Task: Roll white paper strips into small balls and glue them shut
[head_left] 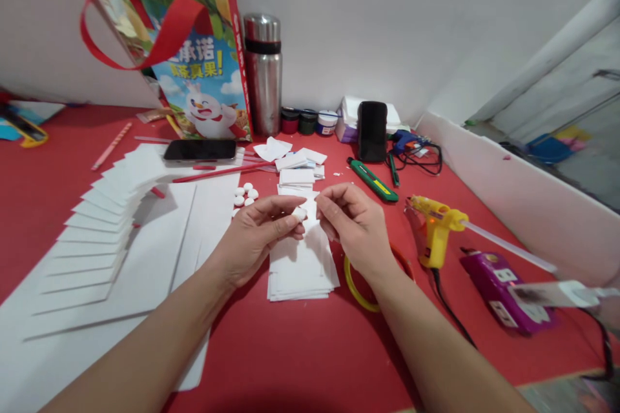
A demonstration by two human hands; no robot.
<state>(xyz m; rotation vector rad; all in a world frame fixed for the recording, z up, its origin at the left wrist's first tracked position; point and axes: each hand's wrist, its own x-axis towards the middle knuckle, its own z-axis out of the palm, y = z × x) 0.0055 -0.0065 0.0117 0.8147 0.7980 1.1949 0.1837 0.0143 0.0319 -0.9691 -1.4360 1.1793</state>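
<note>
Over a red table, my left hand (256, 232) pinches a small white rounded piece (299, 213) between thumb and fingers. My right hand (351, 222) is close beside it, fingers curled in a pinch near the same piece; I cannot make out what it holds. Below both hands lies a stack of white paper pieces (300, 268). A few similar white round pieces (245, 195) sit just behind my left hand.
A yellow glue gun (436, 229) stands to the right, by a purple box (501, 290). A green utility knife (372, 179), a phone (199, 150), a steel flask (263, 74), a gift bag (194, 58), paint pots (307, 121) and fanned white card (101, 219) are around.
</note>
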